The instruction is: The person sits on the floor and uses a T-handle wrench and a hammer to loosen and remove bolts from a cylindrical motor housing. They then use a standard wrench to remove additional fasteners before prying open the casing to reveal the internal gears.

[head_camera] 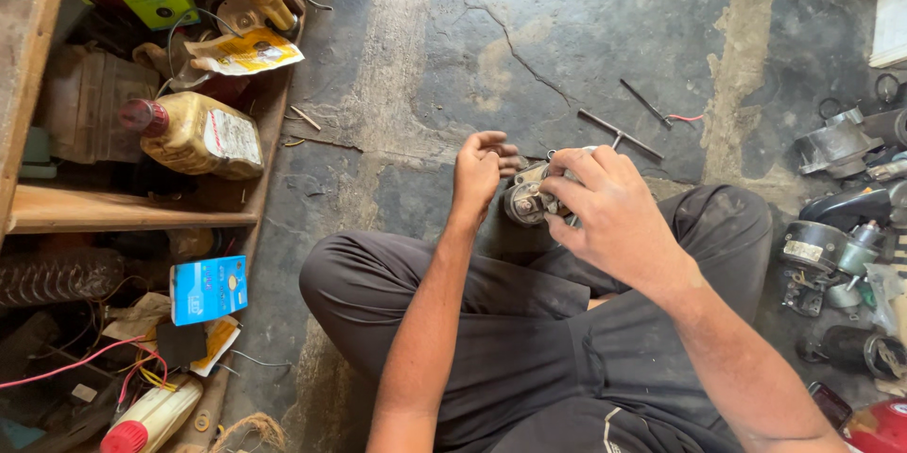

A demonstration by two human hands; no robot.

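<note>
I sit cross-legged on a stained concrete floor in dark trousers. My right hand is wrapped over a small grey metal motor part, gripping it above my knees. My left hand is beside that part on its left, fingers curled, fingertips touching its end. Whether the left hand pinches anything small is hidden by the fingers. A T-shaped metal tool lies on the floor just beyond my right hand.
A wooden shelf at left holds a yellowish oil jug, a blue box, wires and bottles. Motor housings and metal parts are piled at right. A thin rod with red wire lies on the floor.
</note>
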